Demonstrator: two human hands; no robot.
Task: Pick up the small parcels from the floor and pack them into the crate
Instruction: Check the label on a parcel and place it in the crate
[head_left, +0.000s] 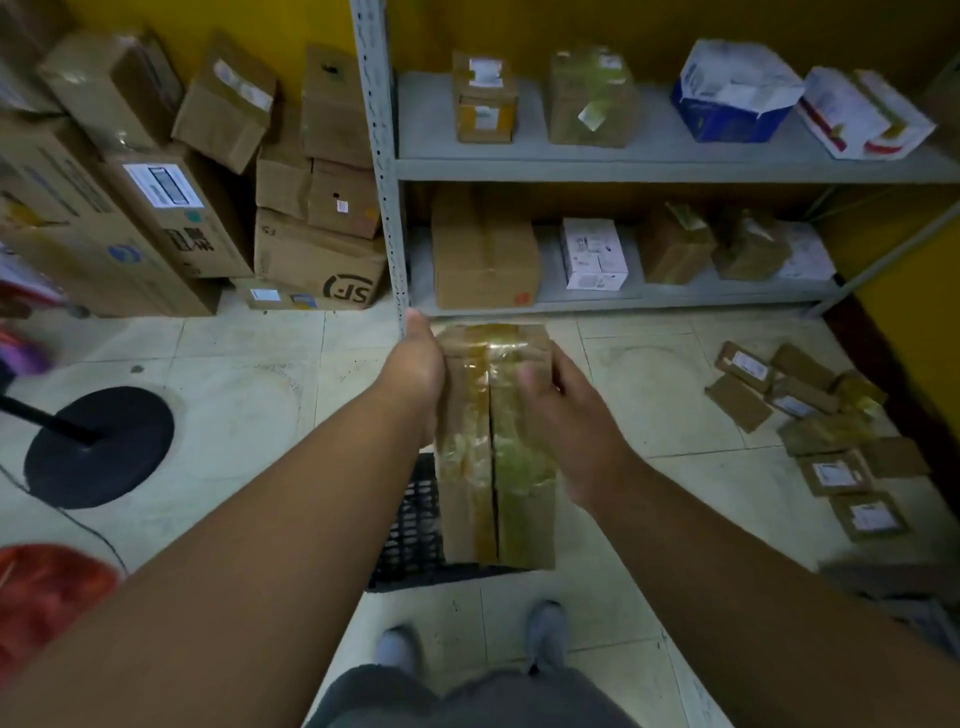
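A long cardboard parcel (493, 447) wrapped in shiny yellowish tape hangs in the middle of the view, held between both hands. My left hand (415, 364) presses its left side near the far end. My right hand (556, 405) grips the right side, thumb lying on the top face. Below the parcel a black latticed crate (410, 530) stands on the floor, mostly hidden by the parcel and my arms. Several small flat brown parcels (821, 431) with white labels lie scattered on the tiles at the right.
A grey metal shelf rack (649, 169) with boxes stands straight ahead. Stacked cardboard boxes (311, 249) fill the back left corner. A black round stand base (98, 447) sits on the floor at left, a red bag (47, 592) lower left. My shoes (545, 634) show below the crate.
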